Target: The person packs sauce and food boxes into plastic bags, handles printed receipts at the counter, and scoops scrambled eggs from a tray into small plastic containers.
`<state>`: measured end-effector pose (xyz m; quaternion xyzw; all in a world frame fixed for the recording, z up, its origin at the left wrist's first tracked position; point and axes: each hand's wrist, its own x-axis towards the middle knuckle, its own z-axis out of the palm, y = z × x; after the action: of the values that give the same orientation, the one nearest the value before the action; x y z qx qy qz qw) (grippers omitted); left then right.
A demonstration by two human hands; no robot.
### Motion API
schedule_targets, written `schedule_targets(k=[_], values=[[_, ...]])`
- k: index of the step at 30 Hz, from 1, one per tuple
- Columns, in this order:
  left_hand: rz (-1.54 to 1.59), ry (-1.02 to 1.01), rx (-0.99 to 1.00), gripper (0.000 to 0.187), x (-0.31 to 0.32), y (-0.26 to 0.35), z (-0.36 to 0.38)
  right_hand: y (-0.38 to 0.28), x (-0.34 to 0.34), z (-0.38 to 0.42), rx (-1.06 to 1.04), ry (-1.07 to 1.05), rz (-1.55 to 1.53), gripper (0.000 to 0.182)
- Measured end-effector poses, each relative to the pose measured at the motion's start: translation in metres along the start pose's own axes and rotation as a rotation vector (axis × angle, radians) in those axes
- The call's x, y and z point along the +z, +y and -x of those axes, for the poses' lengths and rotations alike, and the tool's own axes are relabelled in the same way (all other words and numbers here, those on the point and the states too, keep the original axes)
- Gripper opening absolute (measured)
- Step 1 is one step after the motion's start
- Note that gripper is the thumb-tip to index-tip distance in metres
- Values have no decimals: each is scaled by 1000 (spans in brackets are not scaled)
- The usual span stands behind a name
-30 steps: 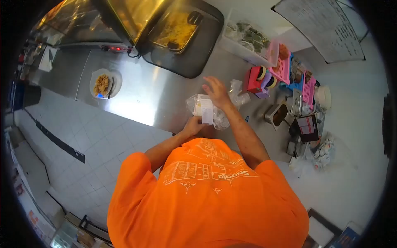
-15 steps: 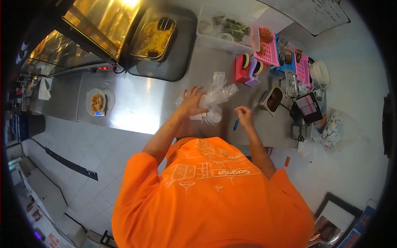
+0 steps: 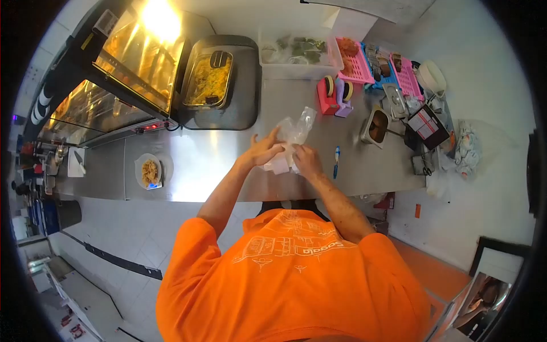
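A crumpled clear plastic bag [image 3: 301,126] lies on the steel counter in front of me. My right hand [image 3: 308,162] has its fingers curled in on the near part of the bag. On the other side, my left hand [image 3: 263,151] rests against it with fingers spread. A small white slip or label [image 3: 278,166] shows just below the hands; what lies beneath them is partly hidden. To the right of my right hand, a blue pen [image 3: 337,162] lies on the counter by itself.
A bowl of food [image 3: 149,172] sits on a scale at left. Behind are a heated cabinet [image 3: 131,74], a tray of yellow food [image 3: 208,80], a clear bin [image 3: 296,69] and tape dispensers [image 3: 327,102]. A metal container [image 3: 375,126] stands at right.
My right hand has let go of the pen, which now lies on the counter, and moved left onto the plastic bag. My left hand stays by the bag. The view has shifted.
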<state>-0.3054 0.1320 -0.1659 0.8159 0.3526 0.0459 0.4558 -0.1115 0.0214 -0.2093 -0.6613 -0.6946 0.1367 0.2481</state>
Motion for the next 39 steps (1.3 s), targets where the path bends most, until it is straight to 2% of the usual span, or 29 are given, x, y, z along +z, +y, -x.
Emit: schedule_targets(k=[4, 5, 7, 9, 10, 11, 13, 15, 16, 17, 19, 20, 21, 23, 26, 29, 30, 33, 36, 37, 39], values=[[559, 478, 169, 70, -13, 26, 45, 12, -36, 21, 50, 223, -253, 24], [650, 575, 192, 68, -10, 28, 59, 13, -59, 34, 133, 266, -304, 22], [665, 736, 162, 64, 9, 13, 80, 2, -135, 70, 310, 372, -392, 20], [823, 854, 98, 55, 47, -3, 98, 9, -218, 117, 286, 545, -296, 17], [828, 862, -15, 54, 67, -11, 101, 13, -264, 148, 288, 644, -228, 16], [733, 846, -26, 54, 94, -23, 103, 14, -313, 183, 298, 713, -146, 16], [875, 802, -88, 52, 141, 3, 103, 10, -409, 267, 345, 851, 41, 15], [868, 689, -140, 51, 179, 36, 97, -9, -489, 359, 531, 897, 195, 19], [891, 638, -164, 49, 201, 66, 94, -14, -526, 408, 622, 913, 422, 22], [901, 562, -150, 47, 217, 74, 87, -17, -555, 454, 714, 901, 625, 25], [887, 394, -65, 44, 253, 76, 64, -2, -608, 549, 828, 1066, 838, 30], [906, 348, -120, 42, 265, 113, 66, -4, -633, 592, 972, 1049, 800, 30], [897, 302, -92, 42, 272, 130, 63, -10, -659, 634, 1105, 1028, 758, 30], [893, 222, -48, 40, 300, 170, 46, 30, -715, 733, 1324, 675, 1198, 30], [852, 129, -25, 40, 318, 193, 27, 67, -734, 863, 1316, 861, 1044, 36], [829, 75, -46, 40, 331, 211, 22, 125, -741, 972, 1439, 972, 1019, 35], [819, 50, -47, 40, 335, 219, 25, 142, -738, 1002, 1530, 998, 1023, 36], [757, -28, -72, 40, 350, 243, 22, 156, -729, 1043, 1597, 943, 1036, 41], [684, -98, -98, 39, 359, 234, 22, 80, -689, 950, 1689, 1162, 872, 74], [682, -115, -104, 40, 365, 249, 29, 62, -679, 925, 1799, 1044, 954, 75], [656, -187, -104, 40, 376, 255, 46, 25, -613, 867, 1456, 1240, 1313, 61]])
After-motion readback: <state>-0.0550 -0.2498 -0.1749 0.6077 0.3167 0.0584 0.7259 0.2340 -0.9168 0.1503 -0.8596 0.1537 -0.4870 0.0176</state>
